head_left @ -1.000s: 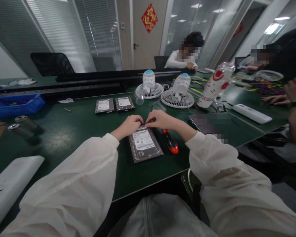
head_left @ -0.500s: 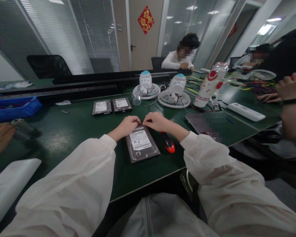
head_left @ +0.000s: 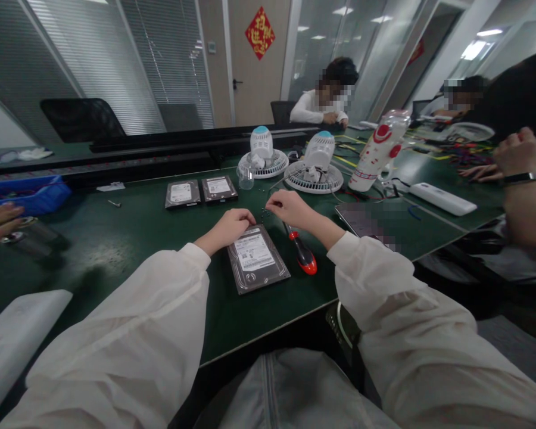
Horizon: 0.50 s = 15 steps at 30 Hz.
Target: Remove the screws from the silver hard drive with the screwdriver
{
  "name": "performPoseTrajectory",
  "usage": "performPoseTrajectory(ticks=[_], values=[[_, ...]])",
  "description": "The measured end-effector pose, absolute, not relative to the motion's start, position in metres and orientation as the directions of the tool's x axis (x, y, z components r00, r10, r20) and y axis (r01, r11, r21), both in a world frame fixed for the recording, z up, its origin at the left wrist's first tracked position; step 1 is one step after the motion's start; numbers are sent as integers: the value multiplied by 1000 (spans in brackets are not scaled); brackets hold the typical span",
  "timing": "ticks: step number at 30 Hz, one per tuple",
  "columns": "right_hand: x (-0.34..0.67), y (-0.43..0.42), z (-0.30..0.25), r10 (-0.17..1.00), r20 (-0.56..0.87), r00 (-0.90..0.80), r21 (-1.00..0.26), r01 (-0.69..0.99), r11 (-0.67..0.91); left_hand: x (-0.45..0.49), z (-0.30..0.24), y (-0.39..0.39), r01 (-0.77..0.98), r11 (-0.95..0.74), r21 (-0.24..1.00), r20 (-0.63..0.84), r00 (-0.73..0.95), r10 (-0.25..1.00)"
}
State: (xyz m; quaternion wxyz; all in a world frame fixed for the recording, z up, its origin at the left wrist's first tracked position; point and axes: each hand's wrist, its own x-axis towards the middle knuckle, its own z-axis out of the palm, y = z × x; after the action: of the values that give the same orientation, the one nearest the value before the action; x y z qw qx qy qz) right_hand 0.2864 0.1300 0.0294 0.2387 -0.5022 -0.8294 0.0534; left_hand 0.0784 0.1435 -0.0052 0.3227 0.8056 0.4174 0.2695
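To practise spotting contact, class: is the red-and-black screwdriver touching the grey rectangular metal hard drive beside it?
Apart: the head view shows a strip of green tabletop between the screwdriver and hard drive.

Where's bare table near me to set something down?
The green tabletop between the metal cylinders and your left hand, short of the two far hard drives; a smaller patch between the nearest hard drive and the near edge. Crowded: around the white fans and bottle.
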Motion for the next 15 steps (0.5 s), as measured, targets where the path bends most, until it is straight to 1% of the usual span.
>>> performPoseTrajectory(ticks=[3,7,15], values=[[300,145,23,894,317,-317,-371,826,424,78,-5,143,497,-439,749,158,509,846],[309,153,13,920,263,-291,-427,820,382,77,-5,144,490,-437,755,157,511,845],[307,155,9,914,312,-258,-445,811,380,78,-9,147,456,-416,786,167,492,855]])
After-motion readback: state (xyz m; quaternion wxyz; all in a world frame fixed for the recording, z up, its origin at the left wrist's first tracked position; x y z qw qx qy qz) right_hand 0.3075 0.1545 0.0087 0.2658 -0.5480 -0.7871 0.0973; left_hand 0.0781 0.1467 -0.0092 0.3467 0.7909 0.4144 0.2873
